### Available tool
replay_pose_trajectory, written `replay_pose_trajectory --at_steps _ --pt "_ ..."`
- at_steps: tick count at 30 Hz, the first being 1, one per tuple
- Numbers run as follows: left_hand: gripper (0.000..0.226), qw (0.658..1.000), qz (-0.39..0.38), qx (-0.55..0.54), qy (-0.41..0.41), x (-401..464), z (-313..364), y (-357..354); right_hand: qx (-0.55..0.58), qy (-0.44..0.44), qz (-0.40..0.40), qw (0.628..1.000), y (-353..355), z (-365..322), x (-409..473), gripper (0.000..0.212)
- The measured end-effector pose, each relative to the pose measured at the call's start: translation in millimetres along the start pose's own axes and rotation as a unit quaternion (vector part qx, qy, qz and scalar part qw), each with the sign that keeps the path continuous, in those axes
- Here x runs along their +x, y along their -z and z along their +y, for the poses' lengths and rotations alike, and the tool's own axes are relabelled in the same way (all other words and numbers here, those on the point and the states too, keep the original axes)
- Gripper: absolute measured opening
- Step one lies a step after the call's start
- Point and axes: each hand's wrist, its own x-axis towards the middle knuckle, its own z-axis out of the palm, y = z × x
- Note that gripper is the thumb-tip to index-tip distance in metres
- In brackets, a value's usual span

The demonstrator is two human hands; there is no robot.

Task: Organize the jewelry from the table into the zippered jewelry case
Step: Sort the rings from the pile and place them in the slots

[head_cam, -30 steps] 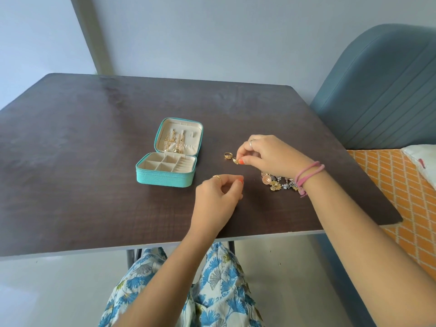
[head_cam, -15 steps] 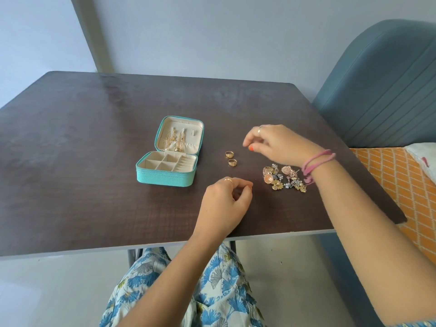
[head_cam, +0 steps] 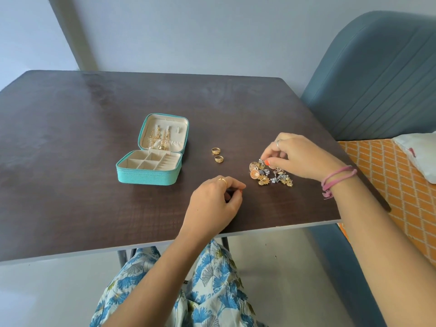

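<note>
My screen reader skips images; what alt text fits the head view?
A person's right hand pinches into a pile of jewelry on a dark table; two gold rings lie beside an open teal jewelry case, and the left hand rests curled nearby.

Teal jewelry case [head_cam: 146, 177], dark brown table [head_cam: 70, 128], gold rings [head_cam: 217, 155], pink wristband [head_cam: 337, 179]

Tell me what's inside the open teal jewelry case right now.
Gold dangling earrings hang on the lid's panel of the jewelry case. The base's cream compartments look empty, though the front wall hides the floor of the nearest ones.
</note>
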Motion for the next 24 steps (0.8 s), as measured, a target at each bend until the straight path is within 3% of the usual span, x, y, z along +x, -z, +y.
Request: replay_pose_trajectory --at_steps 15,19,24 --pt "0.020 1.000 -0.006 0.005 0.005 2 1 0 -0.021 -0.024 0.000 0.999 0 -9 11 0.019" --pt "0.020 1.000 -0.009 0.008 0.000 1 1 0 0.075 -0.064 0.058 0.993 13 -7 13 0.013" --pt "0.021 0.998 0.004 0.050 -0.038 -4 2 -3 0.187 -0.086 0.017 0.978 17 -19 18 0.008"
